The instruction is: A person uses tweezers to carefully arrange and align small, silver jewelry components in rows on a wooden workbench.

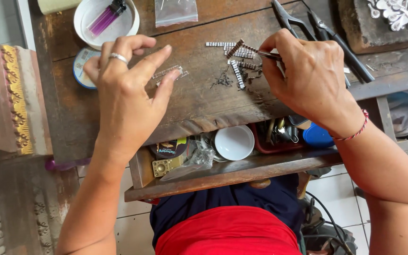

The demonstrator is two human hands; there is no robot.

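Our right hand (310, 78) is pinching tweezers (266, 54), whose tips are gripping one small silver strip (235, 48); about five more strips (238, 74) are lying just left of that hand on the wooden bench (199, 101). Our left hand (126, 89) is hovering open, fingers spread, holding nothing. Above it we are seeing a white dish (106, 20) holding one purple lighter (106, 18). Below our hands the open drawer (232, 167) is holding one empty white bowl (234, 142), one blue lid (317, 136) and metal clutter.
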